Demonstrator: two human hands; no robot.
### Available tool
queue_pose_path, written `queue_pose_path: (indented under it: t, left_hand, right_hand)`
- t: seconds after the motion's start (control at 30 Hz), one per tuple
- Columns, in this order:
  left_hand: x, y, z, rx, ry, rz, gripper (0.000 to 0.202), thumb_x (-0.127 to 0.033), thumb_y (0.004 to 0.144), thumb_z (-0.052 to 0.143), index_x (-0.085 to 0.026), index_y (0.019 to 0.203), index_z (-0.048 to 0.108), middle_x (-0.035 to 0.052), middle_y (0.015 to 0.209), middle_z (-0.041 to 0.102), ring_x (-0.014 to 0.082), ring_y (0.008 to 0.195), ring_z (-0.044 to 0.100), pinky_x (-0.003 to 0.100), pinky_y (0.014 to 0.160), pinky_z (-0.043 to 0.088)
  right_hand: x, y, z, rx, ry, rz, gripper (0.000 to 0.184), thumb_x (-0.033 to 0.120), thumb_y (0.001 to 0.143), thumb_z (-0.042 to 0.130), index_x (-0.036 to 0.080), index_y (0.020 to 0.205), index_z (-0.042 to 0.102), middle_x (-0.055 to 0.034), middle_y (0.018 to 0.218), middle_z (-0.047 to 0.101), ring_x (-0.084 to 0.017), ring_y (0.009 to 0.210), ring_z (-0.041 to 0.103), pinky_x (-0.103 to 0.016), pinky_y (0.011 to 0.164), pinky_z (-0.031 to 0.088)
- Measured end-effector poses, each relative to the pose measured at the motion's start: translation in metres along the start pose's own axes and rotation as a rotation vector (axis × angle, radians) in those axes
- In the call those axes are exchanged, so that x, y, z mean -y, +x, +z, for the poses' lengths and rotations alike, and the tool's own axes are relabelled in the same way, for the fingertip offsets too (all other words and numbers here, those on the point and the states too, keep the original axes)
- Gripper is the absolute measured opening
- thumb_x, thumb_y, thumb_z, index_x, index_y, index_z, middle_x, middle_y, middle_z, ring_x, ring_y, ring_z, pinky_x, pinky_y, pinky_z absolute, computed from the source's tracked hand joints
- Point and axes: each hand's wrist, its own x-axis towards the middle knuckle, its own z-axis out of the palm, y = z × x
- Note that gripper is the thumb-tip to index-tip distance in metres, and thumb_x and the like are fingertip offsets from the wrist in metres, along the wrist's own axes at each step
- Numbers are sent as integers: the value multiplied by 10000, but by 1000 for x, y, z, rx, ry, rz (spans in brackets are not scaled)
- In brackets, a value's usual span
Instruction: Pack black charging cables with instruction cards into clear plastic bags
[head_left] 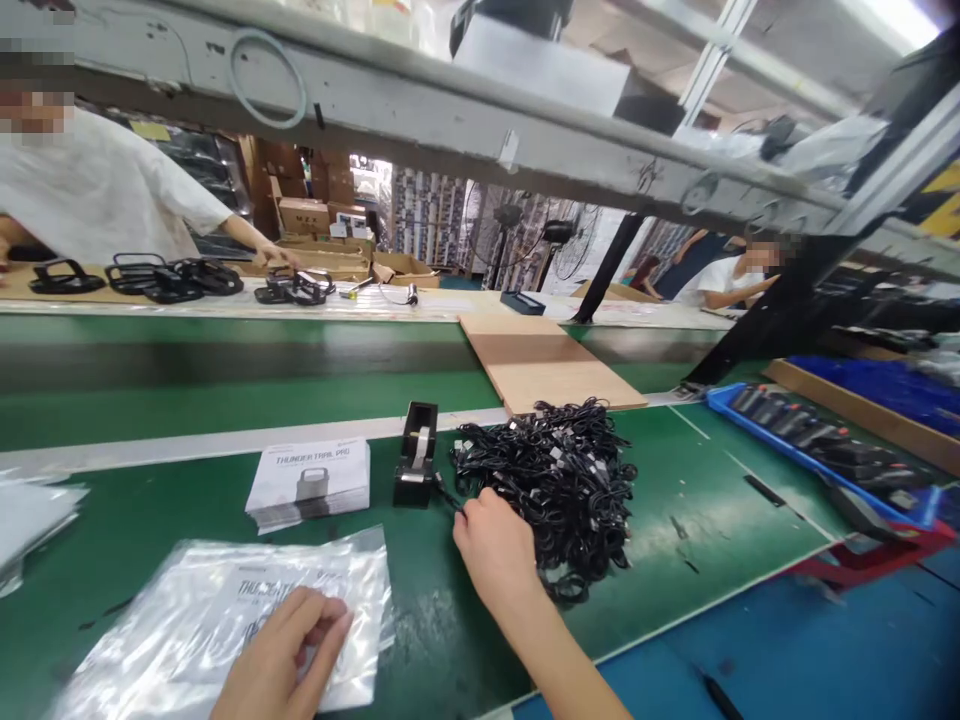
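My left hand rests on a clear plastic bag, fingers curled and thumb brought to them, seemingly pinching its upper layer. Through the film shows a printed booklet with "Thunder" lettering. Farther right, my right hand lies against the left side of a heap of black USB cables. A black cable end sticks out from its closed fingertips toward a black tape dispenser. Left of the dispenser is a stack of white booklets marked "Thunder Trail Pro".
More plastic bags lie at the left edge. A wooden board bridges toward the far bench, where a co-worker's hand touches black bracket-like parts. At right stands a blue tray of black devices. A shelf beam crosses overhead.
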Motion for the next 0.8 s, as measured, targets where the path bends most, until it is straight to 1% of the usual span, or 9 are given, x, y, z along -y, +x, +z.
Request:
queue_pose_path:
  t: [0.07, 0.13, 0.17, 0.27, 0.33, 0.43, 0.57, 0.7, 0.8]
  left_hand:
    - [-3, -1, -3, -5, 10, -30, 225, -424, 819, 431, -248, 722, 532, -18, 679, 545, 144, 599, 529, 238, 571, 447]
    - [-6, -2, -5, -5, 11, -49, 229, -409, 837, 408, -238, 738, 524, -13, 693, 537, 148, 624, 521, 254, 598, 445]
    - [-7, -3, -6, 2, 7, -53, 230, -403, 843, 401, -234, 742, 521, -10, 696, 532, 150, 630, 517, 260, 604, 445]
    - [-8, -4, -5, -9, -16, -71, 232, -399, 849, 396, -224, 749, 511, -6, 690, 520, 152, 625, 508, 269, 597, 441]
    - [-6, -4, -5, -30, -53, -85, 225, -398, 849, 402, -220, 760, 508, 0, 698, 525, 156, 641, 515, 274, 611, 443]
    - [-5, -5, -5, -64, -122, -89, 218, -393, 844, 415, -217, 758, 511, 7, 711, 535, 163, 674, 527, 279, 638, 448]
    - [-10, -7, -8, -99, -168, -46, 203, -372, 825, 457, -218, 721, 540, 13, 753, 531, 170, 728, 529, 278, 671, 447]
    - [-17, -11, -8, -74, -195, -36, 198, -358, 826, 462, -221, 724, 562, 19, 776, 500, 176, 774, 516, 295, 720, 440]
    - [-20, -11, -8, -96, -232, -47, 187, -362, 820, 474, -223, 728, 559, 17, 780, 468, 174, 770, 502, 297, 709, 440]
  right_hand:
    - [-6, -16, -4, -46, 144, 22, 241, 216, 857, 395, 168, 752, 607, -69, 814, 572, -171, 712, 567, -259, 591, 410]
    - [-7, -33, -4, -54, 447, 55, 261, 280, 875, 366, 175, 750, 570, -43, 756, 546, -139, 647, 531, -243, 595, 395]
    - [-5, -42, -2, 0, 639, 66, 268, 310, 875, 365, 174, 739, 552, -27, 702, 530, -129, 610, 516, -234, 580, 389]
    - [6, -62, 7, 338, 1051, 51, 289, 355, 863, 379, 171, 687, 516, 14, 580, 481, -114, 528, 494, -212, 513, 369]
    - [15, -70, 12, 446, 1059, 2, 291, 319, 849, 403, 169, 620, 500, 22, 573, 465, -105, 527, 483, -207, 513, 350]
    - [21, -71, 11, 408, 909, -136, 280, 241, 827, 443, 168, 564, 505, 22, 611, 470, -101, 579, 469, -206, 535, 318]
    - [21, -63, 1, 365, 848, -255, 234, 208, 845, 428, 177, 671, 583, 13, 692, 512, -100, 626, 485, -202, 564, 322]
    - [27, -54, 2, 318, 856, -242, 233, 234, 843, 444, 179, 695, 616, 6, 689, 544, -108, 621, 499, -205, 563, 329]
    - [39, -47, 8, 406, 958, -153, 177, 277, 801, 510, 172, 772, 649, 23, 595, 562, -94, 482, 471, -202, 478, 310]
